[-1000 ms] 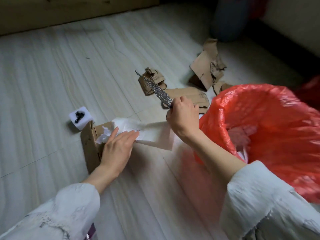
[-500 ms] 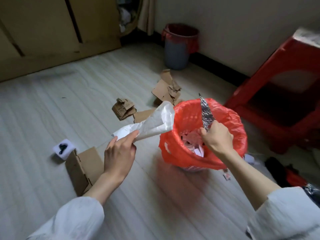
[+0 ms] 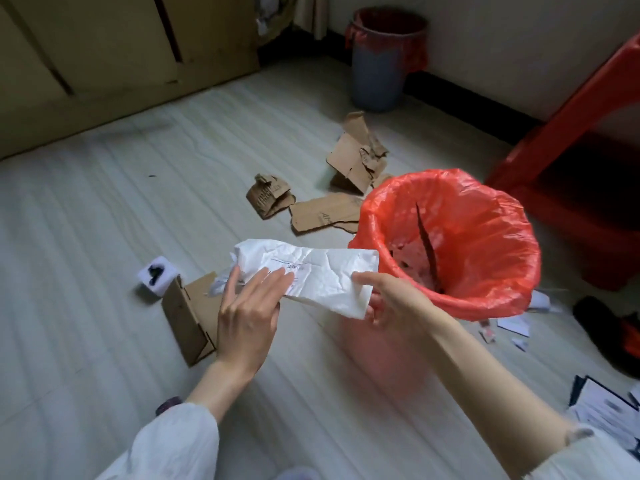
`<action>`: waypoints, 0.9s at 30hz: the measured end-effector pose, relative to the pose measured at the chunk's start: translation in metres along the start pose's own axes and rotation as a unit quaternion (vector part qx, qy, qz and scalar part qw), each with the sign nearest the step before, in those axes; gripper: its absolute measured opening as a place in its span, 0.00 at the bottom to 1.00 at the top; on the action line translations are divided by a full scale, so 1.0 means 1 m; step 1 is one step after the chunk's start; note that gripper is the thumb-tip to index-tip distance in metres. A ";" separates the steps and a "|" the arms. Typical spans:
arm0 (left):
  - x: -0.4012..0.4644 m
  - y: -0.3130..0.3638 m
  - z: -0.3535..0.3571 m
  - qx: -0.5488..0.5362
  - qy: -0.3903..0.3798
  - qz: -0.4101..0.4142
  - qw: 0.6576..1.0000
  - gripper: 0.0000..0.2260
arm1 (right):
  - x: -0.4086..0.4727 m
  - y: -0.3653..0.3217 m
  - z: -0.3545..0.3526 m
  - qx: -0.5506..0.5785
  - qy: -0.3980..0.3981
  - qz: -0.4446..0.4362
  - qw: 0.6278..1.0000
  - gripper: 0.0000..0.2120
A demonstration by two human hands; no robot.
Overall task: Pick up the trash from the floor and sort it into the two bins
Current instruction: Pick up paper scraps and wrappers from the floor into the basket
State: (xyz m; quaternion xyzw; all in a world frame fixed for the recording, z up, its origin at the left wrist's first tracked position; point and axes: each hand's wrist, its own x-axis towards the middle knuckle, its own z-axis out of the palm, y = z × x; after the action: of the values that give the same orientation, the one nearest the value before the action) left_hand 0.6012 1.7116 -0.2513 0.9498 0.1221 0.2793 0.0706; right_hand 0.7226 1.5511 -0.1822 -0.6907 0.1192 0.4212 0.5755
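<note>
A crumpled white paper wrapper [image 3: 322, 268] with faint print is stretched between both hands, just left of the near bin [image 3: 485, 292], which is lined with a red bag. My left hand [image 3: 247, 306] holds the wrapper's left end. My right hand [image 3: 388, 299] pinches its right end beside the bin's rim. A long foil strip [image 3: 427, 240] stands slanted inside that bin. A second grey bin [image 3: 379, 74] with a red liner stands far back by the wall. Torn cardboard pieces [image 3: 356, 157] lie on the floor behind the wrapper.
A folded cardboard box [image 3: 188, 317] and a small white block with a black mark [image 3: 154, 273] lie at the left. A red plastic stool [image 3: 575, 174] stands at the right. Paper scraps [image 3: 512, 323] and printed sheets [image 3: 606, 414] lie at the right.
My right hand has let the foil strip go into the near bin and come across to take the wrapper's right end. The left hand has lifted the wrapper off the cardboard box.
</note>
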 end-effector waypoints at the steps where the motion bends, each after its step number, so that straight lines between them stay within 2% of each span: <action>1: -0.003 -0.003 0.005 -0.013 -0.016 -0.022 1.000 0.22 | 0.002 0.005 0.003 0.008 0.002 0.003 1.000 0.04; 2: -0.007 -0.005 0.012 -0.028 -0.030 -0.050 0.998 0.22 | 0.001 0.009 0.007 0.029 0.002 -0.003 1.000 0.03; 4: -0.015 -0.001 0.022 -0.102 -0.041 -0.153 0.982 0.23 | -0.001 0.018 0.011 0.064 0.000 -0.021 0.998 0.09; 5: -0.017 0.004 0.023 -0.171 -0.040 -0.239 0.955 0.24 | -0.001 0.023 0.012 0.065 0.000 -0.028 0.997 0.11; 6: -0.019 0.009 0.022 -0.238 -0.023 -0.337 0.910 0.23 | 0.000 0.026 0.013 0.064 0.007 -0.034 0.997 0.12; 7: -0.020 0.012 0.021 -0.296 -0.005 -0.438 0.849 0.21 | 0.002 0.028 0.015 0.067 0.015 -0.040 0.997 0.13; 8: -0.019 0.013 0.021 -0.360 -0.005 -0.538 0.763 0.23 | 0.003 0.030 0.016 0.066 0.024 -0.042 0.997 0.13; 9: -0.016 0.012 0.021 -0.443 -0.022 -0.620 0.647 0.27 | 0.004 0.032 0.017 0.063 0.030 -0.043 0.997 0.12; 10: -0.012 0.010 0.023 -0.527 -0.037 -0.669 0.523 0.29 | 0.005 0.033 0.016 0.059 0.026 -0.042 0.997 0.12; 11: -0.009 0.007 0.023 -0.590 -0.049 -0.684 0.426 0.26 | 0.007 0.035 0.015 0.055 0.016 -0.043 0.997 0.12; 12: -0.006 0.005 0.025 -0.636 -0.037 -0.671 0.378 0.20 | 0.007 0.037 0.015 0.052 -0.002 -0.039 0.998 0.13; 13: -0.005 0.003 0.027 -0.652 -0.012 -0.654 0.383 0.11 | 0.007 0.039 0.015 0.049 -0.013 -0.036 0.998 0.13; 14: -0.004 0.001 0.030 -0.653 0.033 -0.637 0.409 0.05 | 0.008 0.042 0.015 0.046 -0.020 -0.031 0.998 0.13; 15: -0.004 0.001 0.030 -0.638 0.071 -0.615 0.458 0.07 | 0.010 0.045 0.015 0.037 -0.021 -0.026 0.999 0.13; 16: -0.004 -0.001 0.030 -0.611 0.090 -0.597 0.512 0.09 | 0.012 0.048 0.017 0.028 -0.015 -0.017 0.999 0.11; 19: -0.008 -0.003 0.031 -0.417 0.061 -0.517 0.745 0.11 | 0.015 0.056 0.026 0.006 -0.001 0.002 1.000 0.13; 20: -0.011 -0.002 0.033 -0.353 0.036 -0.471 0.808 0.11 | 0.018 0.058 0.028 -0.002 0.003 0.009 1.000 0.15; 21: -0.014 -0.001 0.033 -0.305 0.012 -0.420 0.855 0.09 | 0.020 0.059 0.029 -0.010 0.007 0.011 1.000 0.16; 22: -0.018 0.001 0.033 -0.274 -0.009 -0.367 0.889 0.03 | 0.022 0.060 0.031 -0.018 0.015 0.011 1.000 0.17; 23: -0.021 0.003 0.031 -0.252 -0.023 -0.325 0.911 0.06 | 0.023 0.059 0.031 -0.023 0.016 0.017 0.999 0.17; 26: -0.031 0.003 0.029 -0.232 -0.038 -0.156 0.959 0.25 | 0.026 0.058 0.029 -0.009 0.011 0.046 0.999 0.08; 27: -0.032 0.004 0.028 -0.220 -0.055 -0.106 0.968 0.27 | 0.026 0.057 0.030 -0.009 0.010 0.050 0.999 0.11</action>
State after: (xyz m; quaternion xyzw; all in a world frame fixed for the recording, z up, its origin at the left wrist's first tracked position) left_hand 0.5911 1.6978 -0.2899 0.9066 0.1532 0.2378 0.3132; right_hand 0.6878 1.5686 -0.2401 -0.6932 0.1557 0.4438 0.5461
